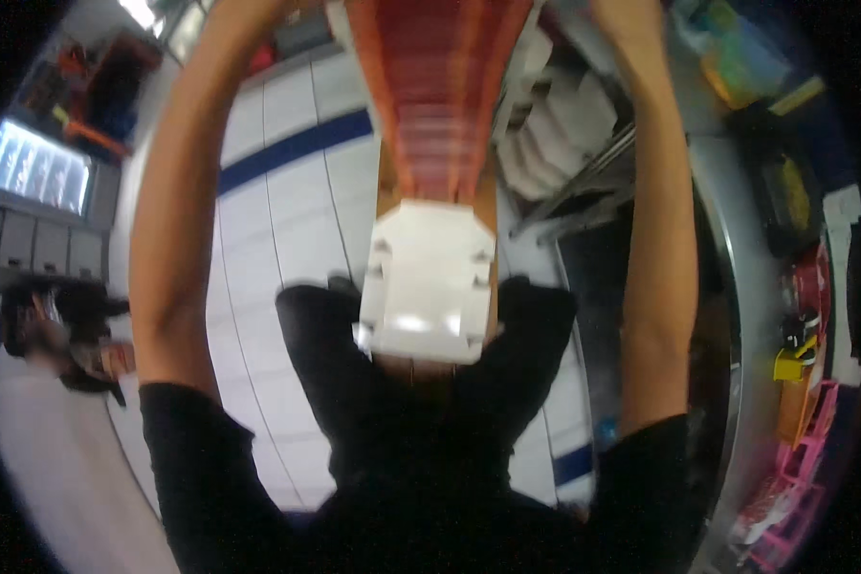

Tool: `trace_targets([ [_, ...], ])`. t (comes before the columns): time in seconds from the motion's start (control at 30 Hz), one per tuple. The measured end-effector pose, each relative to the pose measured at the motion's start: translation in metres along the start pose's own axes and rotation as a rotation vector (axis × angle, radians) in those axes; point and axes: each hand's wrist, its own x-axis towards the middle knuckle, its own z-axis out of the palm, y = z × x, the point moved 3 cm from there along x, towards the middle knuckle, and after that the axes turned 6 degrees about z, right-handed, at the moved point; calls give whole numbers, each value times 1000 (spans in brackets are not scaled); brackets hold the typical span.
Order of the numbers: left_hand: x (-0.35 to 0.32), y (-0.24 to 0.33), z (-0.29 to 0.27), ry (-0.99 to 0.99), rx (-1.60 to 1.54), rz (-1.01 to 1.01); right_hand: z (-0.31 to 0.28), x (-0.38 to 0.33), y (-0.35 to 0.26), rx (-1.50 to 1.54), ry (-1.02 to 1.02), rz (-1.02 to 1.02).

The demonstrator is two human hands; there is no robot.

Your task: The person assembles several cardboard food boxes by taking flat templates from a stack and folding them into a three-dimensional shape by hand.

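Holding a long stack of orange-red cartons [440,86] up in front of the body, both arms stretched toward the upper edge, the left forearm [177,239] and the right forearm [660,239] flanking the stack on either side. Running from the top of the view down to the chest, with a white box end [429,282] closing the near end just above the black shirt [421,450]. Not showing the left hand at all, which is passing out of the upper edge; showing only the heel of the right hand [624,17], so not telling whether either one is clenched, released or gripping the cartons. Standing over a white tiled floor [258,220] with a blue stripe [292,148]; another person in dark clothes [62,330] crouching well apart at the left, below a lit screen [36,167]. Passing white folded stock on a rack [569,129] at the right, beside a grey worktop [727,287] edged with yellow [792,364] and pink pieces [799,450]. Judging the step as lifting or carrying the stack at arm's length; any further move calling for even pressure from both sides, keeping the stack straight, and minding the rack close by.
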Motion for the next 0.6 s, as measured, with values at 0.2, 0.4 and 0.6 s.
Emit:
trace_targets([
  [0.2, -153, 63, -32, 238, -253, -358, 160, -303, -65, 661, -304, 355],
  [0.4, -354, 195, 12, -96, -585, -1271, 253, -474, -149, 329, -840, 510],
  [0.6, -460, 276, -5, -301, -603, -1408, 276, -511, -145, 291, -872, 569],
])
